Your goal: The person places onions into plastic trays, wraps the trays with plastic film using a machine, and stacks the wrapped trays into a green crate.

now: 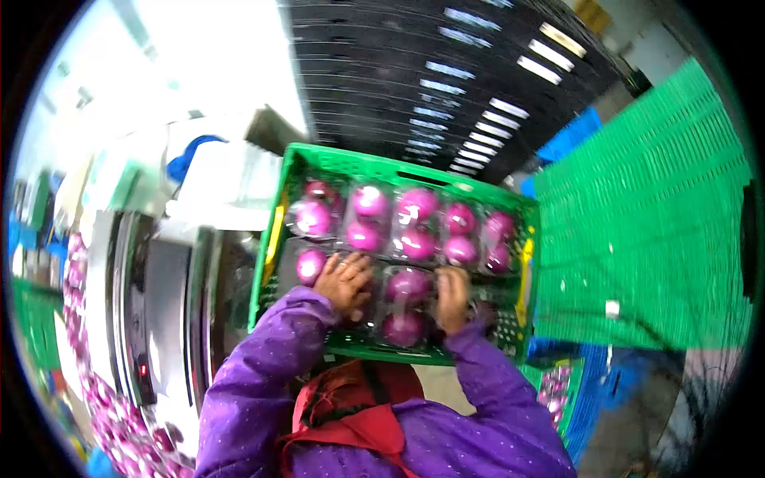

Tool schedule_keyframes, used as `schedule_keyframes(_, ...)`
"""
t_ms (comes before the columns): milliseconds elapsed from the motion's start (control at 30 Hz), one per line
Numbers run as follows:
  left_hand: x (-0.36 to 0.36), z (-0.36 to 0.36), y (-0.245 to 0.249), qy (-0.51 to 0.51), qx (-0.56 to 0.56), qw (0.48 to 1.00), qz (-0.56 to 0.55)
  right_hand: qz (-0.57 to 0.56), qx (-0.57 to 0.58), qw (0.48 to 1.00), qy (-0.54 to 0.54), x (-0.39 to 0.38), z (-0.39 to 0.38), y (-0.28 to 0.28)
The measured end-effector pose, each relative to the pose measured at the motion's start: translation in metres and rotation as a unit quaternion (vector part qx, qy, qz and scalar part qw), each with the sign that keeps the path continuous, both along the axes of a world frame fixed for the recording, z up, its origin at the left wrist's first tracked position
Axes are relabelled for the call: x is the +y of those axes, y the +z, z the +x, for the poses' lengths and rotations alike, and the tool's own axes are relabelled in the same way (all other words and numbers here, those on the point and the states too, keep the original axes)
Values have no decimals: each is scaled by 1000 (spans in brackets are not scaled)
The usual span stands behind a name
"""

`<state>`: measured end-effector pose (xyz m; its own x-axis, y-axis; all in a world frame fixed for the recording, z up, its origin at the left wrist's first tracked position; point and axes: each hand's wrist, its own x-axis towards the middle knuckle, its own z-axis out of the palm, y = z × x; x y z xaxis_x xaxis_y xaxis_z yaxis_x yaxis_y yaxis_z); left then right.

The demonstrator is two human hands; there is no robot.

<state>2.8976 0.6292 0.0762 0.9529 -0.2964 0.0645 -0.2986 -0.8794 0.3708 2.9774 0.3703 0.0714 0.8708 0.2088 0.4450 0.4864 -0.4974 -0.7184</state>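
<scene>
A green plastic crate [470,188] in front of me holds clear plastic packs of purple-red onions, two onions to a pack where I can see both. The far row is full of them, including a pack of onions [417,225] in its middle. In the near row, my left hand [347,283] lies flat with fingers spread over a pack, beside an onion [311,266]. My right hand [454,301] is bent with fingers together at the side of the onion pack [406,307] between my hands. What lies under both palms is hidden.
Stacked black crates [374,80] rise beyond the green crate. Tall green crates [637,215] stand on the right. To the left is a machine with a grey surface [166,303], with many packed onions [119,422] alongside. More onions [554,390] sit low at the right.
</scene>
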Motion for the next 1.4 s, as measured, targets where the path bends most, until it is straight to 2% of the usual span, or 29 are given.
schedule_keyframes(33,2,-4,-1,-1,3,1000,5,-45,-22,999,0,-13,-1,0)
schedule_keyframes(100,14,-2,33,-116,106,988,6,-157,-23,987,-22,-20,-5,11)
schedule_keyframes(133,8,-17,22,1,18,998,-66,-88,-18,996,-12,-16,-3,10)
schedule_keyframes(167,19,-37,52,-42,-43,996,-67,-8,107,994,-15,-23,8,-9)
schedule_keyframes(200,15,-55,63,68,-23,992,-103,11,102,995,-1,-5,8,10)
schedule_keyframes(233,15,-77,63,118,-121,972,-161,151,226,962,24,10,12,11)
schedule_keyframes(300,33,-131,101,195,-97,948,-234,97,220,969,56,68,-3,44)
schedule_keyframes(367,62,-203,124,288,-184,905,-253,174,252,935,178,137,-29,68)
schedule_keyframes(400,80,-244,133,356,-209,880,-235,146,222,937,228,169,-40,75)
schedule_keyframes(433,93,-286,135,431,-266,829,-235,150,231,921,275,207,-67,92)
schedule_keyframes(467,104,-333,152,526,-256,764,-273,144,232,903,331,242,-96,106)
schedule_keyframes(500,112,-378,148,604,-242,639,-410,137,232,883,384,274,-129,118)
schedule_keyframes(533,126,-424,115,645,-342,572,-374,92,214,867,440,304,-167,132)
schedule_keyframes(567,132,-471,96,684,-389,459,-412,46,193,848,492,331,-210,144)
schedule_keyframes(600,135,-520,90,730,-400,412,-369,38,211,792,572,354,-262,156)
schedule_keyframes(633,140,-568,57,728,-471,367,-337,27,231,730,642,370,-311,162)
schedule_keyframes(667,138,-604,49,748,-480,315,-333,-30,374,659,652,385,-352,147)
schedule_keyframes(700,135,-634,40,766,-485,264,-330,-86,462,551,689,402,-393,135)
schedule_keyframes(767,139,-680,-16,817,-449,219,-287,-141,537,433,710,436,-473,102)
schedule_keyframes(833,147,-695,-39,864,-381,224,-243,-200,576,450,652,475,-539,61)
schedule_keyframes(933,164,-687,-21,908,-295,241,-172,-264,507,576,585,528,-604,9)
schedule_keyframes(1033,178,-675,-12,927,-245,235,-162,-304,348,619,635,559,-627,-31)
schedule_keyframes(1100,176,-669,-11,936,-171,260,-162,-265,266,644,666,555,-628,-34)
schedule_keyframes(1167,166,-661,15,933,-132,276,-192,-219,200,667,684,556,-625,-45)
schedule_keyframes(1233,159,-668,26,930,-132,327,-101,-279,171,651,685,561,-613,-53)
schedule_keyframes(1300,167,-681,40,909,-171,363,-110,-295,191,629,694,553,-594,-63)
schedule_keyframes(1333,176,-688,44,901,-169,371,-150,-325,310,603,660,542,-593,-16)
schedule_keyframes(1367,185,-694,37,889,-160,380,-199,-331,313,602,656,539,-588,-27)
schedule_keyframes(1400,193,-697,24,881,-143,370,-256,-355,327,592,646,535,-586,-11)
